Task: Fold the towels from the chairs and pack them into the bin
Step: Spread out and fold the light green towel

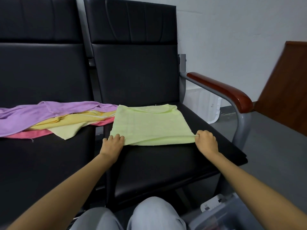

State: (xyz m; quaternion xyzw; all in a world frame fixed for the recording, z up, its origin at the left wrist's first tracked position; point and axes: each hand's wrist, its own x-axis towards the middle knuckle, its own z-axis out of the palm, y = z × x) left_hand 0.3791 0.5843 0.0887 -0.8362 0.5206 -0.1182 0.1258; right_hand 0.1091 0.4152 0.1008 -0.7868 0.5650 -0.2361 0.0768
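Two black chairs (pixel 132 72) are being shown side by side. A heap of purple, yellow and pink towels (pixel 49 117) is being borne by the left seat. A pale green towel (pixel 149 125), doubled and flat, is being held on the right seat. Its near left corner is being gripped by the left hand (pixel 113 142), and its near right corner is being pinched in the curled fingers of the right hand (pixel 206 141).

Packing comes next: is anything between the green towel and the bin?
Nothing visible. The left hand and right hand hold the green towel on the chair; the bin sits below, front right.
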